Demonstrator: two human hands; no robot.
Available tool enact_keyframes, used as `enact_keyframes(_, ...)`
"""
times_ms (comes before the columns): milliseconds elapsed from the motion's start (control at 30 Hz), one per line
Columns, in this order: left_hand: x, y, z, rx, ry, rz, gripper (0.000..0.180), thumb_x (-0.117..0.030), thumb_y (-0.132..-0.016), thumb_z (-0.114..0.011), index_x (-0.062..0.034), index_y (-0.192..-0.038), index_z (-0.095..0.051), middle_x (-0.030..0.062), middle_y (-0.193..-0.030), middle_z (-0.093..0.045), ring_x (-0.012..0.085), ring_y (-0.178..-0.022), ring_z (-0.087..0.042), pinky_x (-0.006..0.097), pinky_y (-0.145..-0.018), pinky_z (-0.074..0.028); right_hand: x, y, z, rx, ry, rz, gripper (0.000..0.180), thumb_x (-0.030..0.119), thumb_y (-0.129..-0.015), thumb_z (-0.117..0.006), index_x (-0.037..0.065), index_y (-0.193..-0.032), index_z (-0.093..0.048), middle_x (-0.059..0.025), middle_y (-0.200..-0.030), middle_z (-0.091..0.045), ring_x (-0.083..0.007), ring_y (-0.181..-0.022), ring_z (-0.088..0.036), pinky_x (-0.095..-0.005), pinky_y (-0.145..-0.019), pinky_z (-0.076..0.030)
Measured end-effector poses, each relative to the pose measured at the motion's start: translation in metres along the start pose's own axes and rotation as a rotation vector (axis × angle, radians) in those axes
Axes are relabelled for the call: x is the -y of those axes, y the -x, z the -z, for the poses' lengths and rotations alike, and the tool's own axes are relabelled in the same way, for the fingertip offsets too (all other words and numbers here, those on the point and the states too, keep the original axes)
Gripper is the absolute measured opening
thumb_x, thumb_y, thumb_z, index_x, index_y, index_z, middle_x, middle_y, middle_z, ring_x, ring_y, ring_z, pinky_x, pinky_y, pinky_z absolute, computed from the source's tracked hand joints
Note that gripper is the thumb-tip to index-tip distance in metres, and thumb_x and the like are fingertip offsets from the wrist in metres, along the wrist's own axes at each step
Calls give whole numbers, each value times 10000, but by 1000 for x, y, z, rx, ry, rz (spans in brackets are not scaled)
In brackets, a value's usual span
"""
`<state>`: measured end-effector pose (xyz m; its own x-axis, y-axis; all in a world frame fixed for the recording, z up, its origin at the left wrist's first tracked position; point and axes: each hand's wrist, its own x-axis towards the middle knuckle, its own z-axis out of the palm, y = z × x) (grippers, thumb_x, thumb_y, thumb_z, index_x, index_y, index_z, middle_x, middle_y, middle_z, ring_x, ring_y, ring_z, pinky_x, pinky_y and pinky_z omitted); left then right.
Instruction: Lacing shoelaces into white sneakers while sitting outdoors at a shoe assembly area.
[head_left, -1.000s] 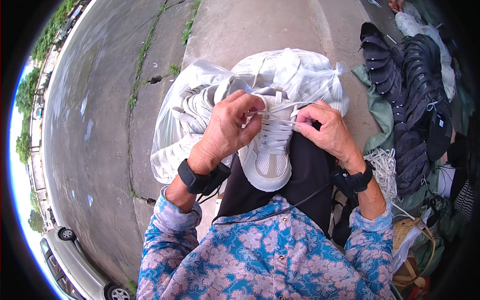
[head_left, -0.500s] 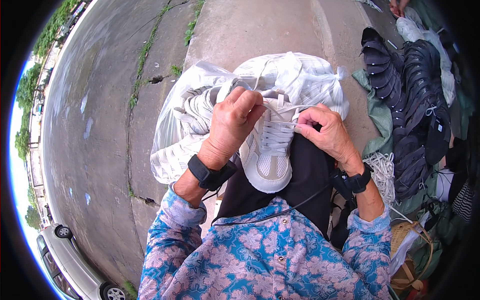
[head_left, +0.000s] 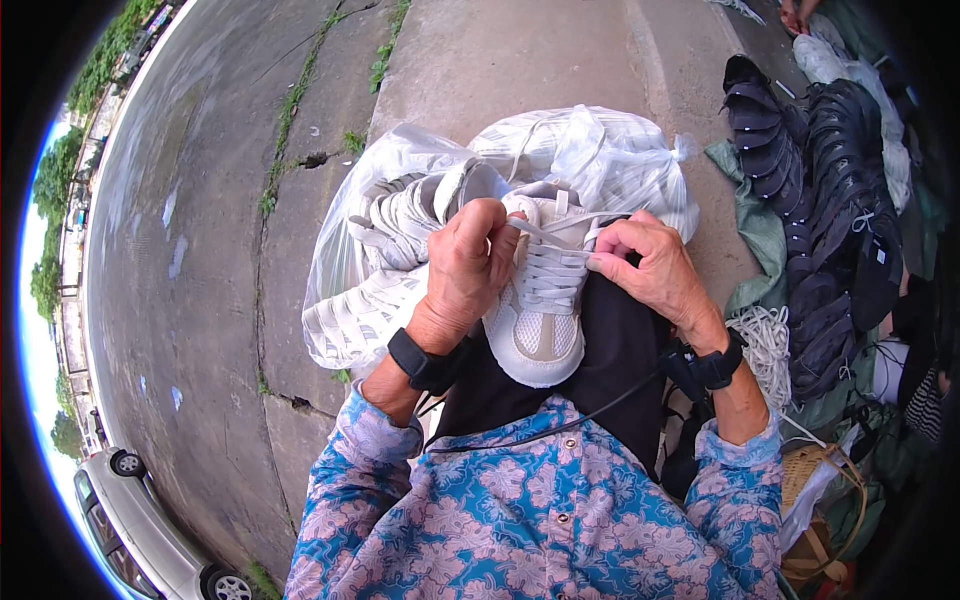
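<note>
A white and beige sneaker (head_left: 540,345) rests on my lap, toe toward me, its tongue and collar at the far end. Flat pale laces cross its front in several rows. My left hand (head_left: 468,262) is closed on a shoelace (head_left: 540,234) that stretches taut from its fingers to the upper eyelets. At the shoe's right side my right hand (head_left: 645,262) pinches lace close to the top eyelets, between thumb and forefinger. Where the lace ends lie is hidden by my fingers. Dark straps circle both wrists.
Clear plastic bags of white shoes (head_left: 385,225) and more pale pieces (head_left: 570,140) lie just beyond my knees. On the right are stacked black shoe uppers (head_left: 820,200), a bundle of white laces (head_left: 765,345) and a wicker basket (head_left: 805,475). Another person's hand (head_left: 797,18) shows far right.
My left hand has moved slightly toward me and turned, drawing its lace into a straight band across the tongue. My right hand has barely shifted.
</note>
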<state>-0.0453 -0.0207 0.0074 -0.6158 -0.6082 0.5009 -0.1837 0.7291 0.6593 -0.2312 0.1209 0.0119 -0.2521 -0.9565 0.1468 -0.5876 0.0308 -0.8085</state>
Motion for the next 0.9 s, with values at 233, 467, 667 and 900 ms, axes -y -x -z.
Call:
enact_keyframes(233, 7, 5, -3, -119, -54, -4, 158, 14, -814, -668, -55, -875, -538, 101, -710, -582, 277, -580, -598, 360, -511, -468, 2, 0, 0, 0, 13, 14, 130, 129, -754, -744, 49, -776, -643, -26, -687, -611, -183, -682, -518, -323, -670, -448)
enact_keyframes(467, 5, 14, 6, 58, -93, 101, 167, -6, -850, -594, -56, -1003, -549, 134, -776, -622, 340, -663, -632, 411, -570, -495, -3, 1, 4, -47, -63, -16, 111, 123, -812, -691, 29, -870, -675, -50, -727, -641, -209, -766, -579, -327, -733, -475)
enact_keyframes(667, 6, 15, 19, 239, -4, 153, 255, -46, -818, -606, -36, -1070, -572, 145, -834, -624, 294, -692, -634, 370, -603, -505, -12, -11, 4, -145, 13, 15, 228, -8, -837, -547, 21, -1039, -650, -127, -1057, -638, -297, -988, -592, -367, -889, -464)
enact_keyframes(900, -1, -12, 51, 284, 34, 171, 276, -66, -795, -577, -6, -1063, -603, 69, -877, -598, 104, -663, -543, 259, -619, -482, -30, -14, -2, -3, 157, 7, 246, 36, -866, -529, 27, -1092, -624, -121, -1010, -615, -295, -1003, -547, -374, -927, -423)
